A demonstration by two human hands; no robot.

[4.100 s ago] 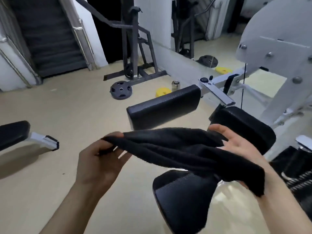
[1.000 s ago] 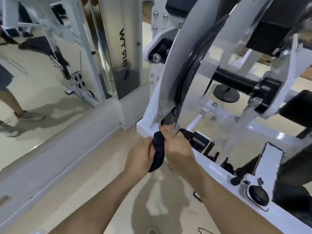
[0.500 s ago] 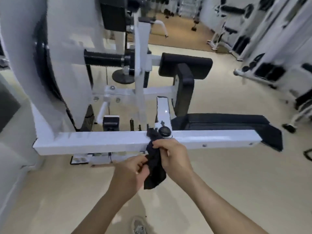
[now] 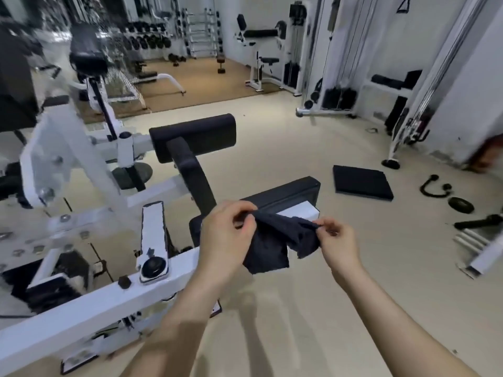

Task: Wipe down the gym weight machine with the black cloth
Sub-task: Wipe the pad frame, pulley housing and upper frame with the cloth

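Black cloth point(image 4: 275, 246), pinched along its top edge between left grip point(image 4: 226, 235) and right grip point(image 4: 337, 243), hangs beside the white machine beam point(image 4: 95, 308); I'd fold it into a flat pad before pressing along the metal.

This is a gym. Rows of dumbbells point(image 4: 147, 40) fill racks at the far wall. A white cable station point(image 4: 337, 96) with a weight stack stands to the right, and a white-framed weight machine point(image 4: 89, 300) with black pads is close by (a loose weight plate point(image 4: 460, 204) and a black mat point(image 4: 362, 182) lie on the beige floor point(image 4: 299, 308)).
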